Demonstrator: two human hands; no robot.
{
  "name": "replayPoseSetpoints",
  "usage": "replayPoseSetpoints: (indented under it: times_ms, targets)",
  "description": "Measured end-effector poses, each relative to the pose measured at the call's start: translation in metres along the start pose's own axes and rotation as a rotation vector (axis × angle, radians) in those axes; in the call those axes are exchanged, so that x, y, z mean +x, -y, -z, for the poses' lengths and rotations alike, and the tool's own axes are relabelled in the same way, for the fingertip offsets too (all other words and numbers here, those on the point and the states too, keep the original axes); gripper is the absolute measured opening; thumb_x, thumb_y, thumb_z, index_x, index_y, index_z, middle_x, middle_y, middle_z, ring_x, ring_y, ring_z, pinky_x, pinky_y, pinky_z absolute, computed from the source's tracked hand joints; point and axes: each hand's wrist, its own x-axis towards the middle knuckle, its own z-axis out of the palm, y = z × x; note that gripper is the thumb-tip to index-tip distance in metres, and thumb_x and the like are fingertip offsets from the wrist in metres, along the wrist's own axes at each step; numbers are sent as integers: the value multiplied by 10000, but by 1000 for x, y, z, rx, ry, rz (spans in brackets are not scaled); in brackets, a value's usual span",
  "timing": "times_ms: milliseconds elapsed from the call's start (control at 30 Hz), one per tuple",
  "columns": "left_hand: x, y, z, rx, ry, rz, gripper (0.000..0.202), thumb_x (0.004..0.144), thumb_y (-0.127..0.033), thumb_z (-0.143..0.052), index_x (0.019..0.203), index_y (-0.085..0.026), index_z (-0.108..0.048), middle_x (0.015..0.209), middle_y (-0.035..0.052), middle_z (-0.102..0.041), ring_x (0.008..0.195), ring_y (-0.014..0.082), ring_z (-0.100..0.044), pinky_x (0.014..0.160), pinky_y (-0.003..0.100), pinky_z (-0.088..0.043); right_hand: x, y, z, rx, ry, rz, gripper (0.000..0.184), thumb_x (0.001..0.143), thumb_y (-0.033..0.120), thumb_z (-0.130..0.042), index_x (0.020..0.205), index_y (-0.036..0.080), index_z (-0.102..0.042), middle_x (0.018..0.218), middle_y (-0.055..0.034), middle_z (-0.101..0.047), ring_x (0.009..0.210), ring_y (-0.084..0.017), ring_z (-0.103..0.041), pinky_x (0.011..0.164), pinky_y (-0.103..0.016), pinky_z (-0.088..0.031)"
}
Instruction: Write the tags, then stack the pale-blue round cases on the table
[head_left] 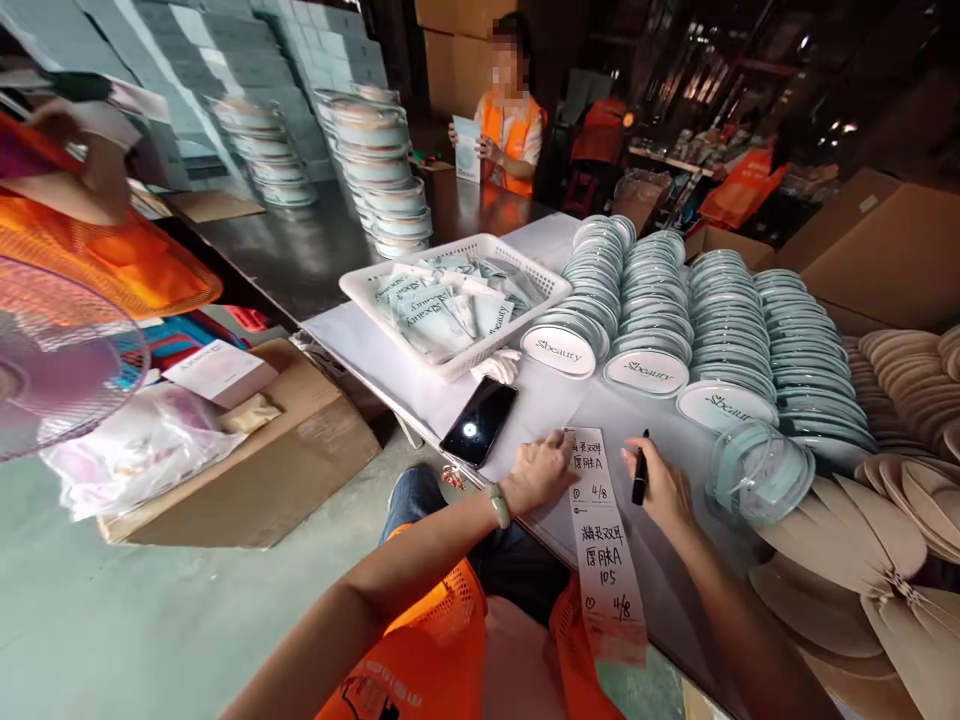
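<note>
My left hand (538, 472) rests fingers-down on the top left of a long paper strip (604, 545) with handwritten characters, pinning it to the white tabletop (390, 360). The strip hangs over the table's near edge. My right hand (664, 488) is closed round a black marker (640, 470), held upright just right of the strip. A black phone (480, 420) with a lit spot lies left of my left hand.
A white basket (450, 290) of packets stands behind the phone. Rows of round lidded tins (652, 310) lie stacked on their sides to the right, beige pads (862, 530) beyond them. A person in an orange vest (510, 125) stands at the far end. A fan (67, 360) is at left.
</note>
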Motion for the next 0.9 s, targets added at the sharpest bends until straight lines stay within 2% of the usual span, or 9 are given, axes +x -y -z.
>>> replayPoseSetpoints:
  times_ms: [133,267,400,500,567,633,733,800,900]
  targets:
    - [12,-2,2,-27,-30,79,574,960,-517,-588,1402,-155,-528,1400,166,-558,1105,292,-663,891,373,-536,11,18,-16,79,40,40,392,896,507,-461,1161,231,-547,1089,-99,-720,958,-281,-692,767,-362,-515]
    - [36,-7,5,-58,-81,144,465,982,-452,-576,1281,-98,-617,1335,203,-589,1142,328,-639,906,389,-525,41,23,-21,81,75,80,474,837,514,-542,1200,209,-555,937,-82,-704,950,-297,-679,790,-386,-524]
    - [56,-8,12,-139,-142,166,464,990,-389,-574,1347,-92,-581,1348,223,-574,1150,337,-640,913,389,-511,75,9,-24,21,63,120,448,836,457,-541,1210,212,-566,1101,-127,-721,1099,-339,-654,896,-486,-506]
    - [52,-4,19,-226,-214,122,480,995,-420,-560,1402,-165,-565,1356,168,-580,1109,316,-659,898,371,-503,94,-12,-24,69,25,225,424,860,462,-503,1186,202,-573,1173,-155,-711,1123,-329,-660,918,-482,-521]
    - [42,1,22,-432,-254,70,492,955,-443,-616,1374,-187,-598,1328,144,-600,1035,285,-668,901,371,-492,100,-23,-21,119,-26,320,403,874,474,-503,1168,208,-581,1173,-154,-715,1107,-310,-677,908,-446,-544]
    - [32,8,24,-821,-236,77,488,880,-397,-709,1307,-176,-635,1241,125,-633,917,223,-652,856,346,-492,99,-27,-16,132,-87,395,381,895,476,-506,1159,215,-590,1175,-149,-720,1099,-302,-690,901,-427,-560]
    - [16,20,23,-1532,-61,222,479,760,-216,-763,1213,-168,-618,1014,51,-633,754,129,-576,708,266,-458,84,-15,-3,124,-175,432,360,913,490,-532,1137,223,-618,1160,-144,-731,1091,-312,-700,886,-422,-568]
    - [5,26,21,-1848,-7,291,507,686,-113,-769,1158,-168,-592,898,2,-592,689,90,-536,673,239,-426,66,3,9,195,-188,375,360,908,513,-570,1124,231,-628,1116,-129,-745,1029,-302,-719,847,-402,-576]
    - [-15,27,15,-2016,-76,236,639,637,-70,-831,1206,-174,-559,867,-11,-608,708,89,-583,763,267,-454,33,35,27,510,-111,212,441,952,573,-516,1207,227,-616,803,-46,-723,662,-203,-685,621,-320,-561]
